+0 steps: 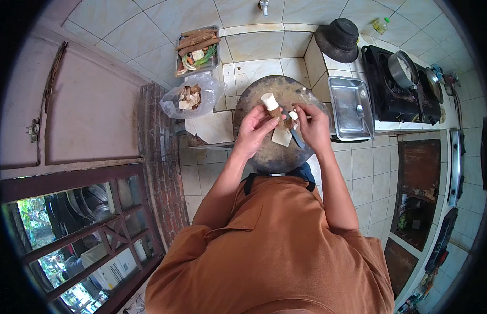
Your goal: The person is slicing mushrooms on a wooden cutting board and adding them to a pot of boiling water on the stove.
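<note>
My left hand (252,129) grips a short length of cassava root (270,101), held tilted over a round wooden chopping board (254,154). Its upper end is peeled white, while brown bark still covers the part by my fingers. Just to the right, my right hand (315,125) has its thumb and fingers bent close together. Whether they pinch a bit of peel is too small to tell. A small white piece (293,115) shows beside those fingertips. Below the hands are a knife (297,139), partly hidden, and a flat pale piece of peel (281,137).
Left of the board are a plastic bag (171,103) of peelings and a tray (217,59) of unpeeled roots and vegetables. To the right sit a metal pan (347,106) with a spoon (360,111), a black gas stove (385,100) with a saucepan (400,70), and a dark hat-shaped pot (337,41).
</note>
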Action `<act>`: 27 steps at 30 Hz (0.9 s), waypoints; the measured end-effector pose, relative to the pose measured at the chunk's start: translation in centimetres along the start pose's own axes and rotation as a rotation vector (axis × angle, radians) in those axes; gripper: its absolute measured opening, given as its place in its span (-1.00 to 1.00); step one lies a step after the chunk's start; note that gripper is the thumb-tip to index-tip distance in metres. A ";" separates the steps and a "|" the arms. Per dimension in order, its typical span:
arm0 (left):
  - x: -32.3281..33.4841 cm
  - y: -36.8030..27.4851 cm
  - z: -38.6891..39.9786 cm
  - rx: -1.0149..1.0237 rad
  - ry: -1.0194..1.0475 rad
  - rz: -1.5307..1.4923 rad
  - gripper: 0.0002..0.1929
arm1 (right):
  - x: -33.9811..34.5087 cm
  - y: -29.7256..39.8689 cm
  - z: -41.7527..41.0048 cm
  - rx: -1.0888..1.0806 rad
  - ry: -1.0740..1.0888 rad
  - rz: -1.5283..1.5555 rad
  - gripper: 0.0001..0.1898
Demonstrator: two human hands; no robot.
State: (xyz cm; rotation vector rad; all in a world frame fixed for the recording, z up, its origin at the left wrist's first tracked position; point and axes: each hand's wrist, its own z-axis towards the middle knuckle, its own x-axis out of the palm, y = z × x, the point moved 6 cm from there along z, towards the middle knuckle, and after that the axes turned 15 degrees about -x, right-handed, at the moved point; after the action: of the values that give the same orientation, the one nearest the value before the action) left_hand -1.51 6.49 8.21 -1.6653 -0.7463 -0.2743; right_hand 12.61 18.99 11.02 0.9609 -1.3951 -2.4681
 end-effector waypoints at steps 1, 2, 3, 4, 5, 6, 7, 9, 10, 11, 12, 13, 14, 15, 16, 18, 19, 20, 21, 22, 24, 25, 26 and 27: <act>0.0 0.2 0.0 -0.035 0.006 -0.025 -0.57 | 0.4 -1.4 -0.6 -0.103 0.025 -0.143 -0.83; -0.3 0.4 0.0 -0.034 0.005 -0.024 -0.57 | 1.2 -2.6 -1.2 -0.073 0.087 -0.143 -0.83; -0.6 1.0 0.1 -0.067 0.026 -0.055 -0.57 | 1.7 -3.7 -1.7 -0.075 0.086 -0.142 -0.83; -0.7 1.5 0.1 -0.101 0.046 -0.087 -0.57 | 2.4 -4.4 -2.3 -0.071 0.127 -0.169 -0.83; -0.9 1.7 0.0 -0.101 0.045 -0.086 -0.57 | 2.9 -5.1 -2.9 -0.067 0.167 -0.196 -0.82; -1.0 1.9 0.0 -0.110 0.057 -0.078 -0.56 | 3.1 -5.1 -3.2 -0.053 0.175 -0.169 -0.81; -1.0 2.0 0.0 -0.120 0.071 -0.069 -0.55 | 3.1 -5.1 -3.2 -0.054 0.177 -0.167 -0.81; -1.0 2.1 0.0 -0.118 0.079 -0.066 -0.54 | 2.8 -4.3 -3.0 -0.164 0.126 -0.139 -0.81; -1.0 2.1 -0.1 -0.118 0.088 -0.065 -0.53 | 2.7 -3.2 -2.7 -0.163 0.130 -0.135 -0.81; -1.0 2.2 -0.2 -0.119 0.084 -0.066 -0.53 | 2.4 -2.8 -2.4 -0.047 0.108 -0.024 -0.79; -0.7 1.9 -0.4 -0.098 0.086 -0.065 -0.53 | 2.0 -2.1 -2.0 0.068 0.083 0.085 -0.78; -0.5 1.5 -0.4 -0.077 0.088 -0.064 -0.53 | 1.7 -0.8 -1.6 0.069 0.083 0.087 -0.78; -0.2 1.4 -0.4 -0.078 0.086 -0.063 -0.53 | 1.7 0.3 -1.5 0.132 0.074 0.269 -0.76; 0.1 1.1 -0.4 -0.047 0.073 -0.069 -0.52 | 1.8 1.4 -1.6 0.195 0.061 0.448 -0.74; 0.3 0.9 -0.5 -0.018 0.059 -0.076 -0.52 | 1.4 3.0 -1.2 0.095 0.041 0.435 -0.72; 0.6 0.4 -0.4 0.006 0.063 -0.025 -0.51 | 0.8 5.1 -0.7 0.030 0.027 0.377 -0.72; 0.8 0.1 -0.4 0.034 0.067 0.025 -0.51 | 0.4 6.2 -0.4 -0.038 0.016 0.319 -0.73; 0.9 0.0 -0.4 0.033 0.068 0.025 -0.51 | 0.1 6.8 -0.2 -0.036 0.015 0.318 -0.73; 1.1 -0.1 -0.4 0.032 0.075 0.040 -0.52 | -0.3 7.4 -0.1 -0.060 0.003 0.274 -0.73; 1.3 -0.1 -0.4 0.030 0.082 0.054 -0.52 | -0.7 8.0 0.0 -0.084 -0.008 0.230 -0.74; 1.5 -0.6 -0.6 0.038 0.082 0.109 -0.51 | -1.4 8.9 0.4 -0.099 0.005 0.193 -0.75; 1.7 -0.9 -0.7 0.047 0.082 0.163 -0.51 | -1.5 9.2 0.5 -0.114 0.019 0.157 -0.75; 1.9 -1.0 -0.7 0.045 0.083 0.163 -0.51 | -1.6 9.2 0.5 -0.113 0.018 0.156 -0.75; 2.0 -1.1 -0.8 0.046 0.076 0.165 -0.50 | -1.6 9.3 0.5 -0.116 0.008 0.138 -0.75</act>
State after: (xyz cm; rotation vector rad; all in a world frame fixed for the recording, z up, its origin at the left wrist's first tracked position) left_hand -0.47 6.44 10.40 -1.6529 -0.5506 -0.2014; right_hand 11.97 14.85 19.49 0.8206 -1.2549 -2.4107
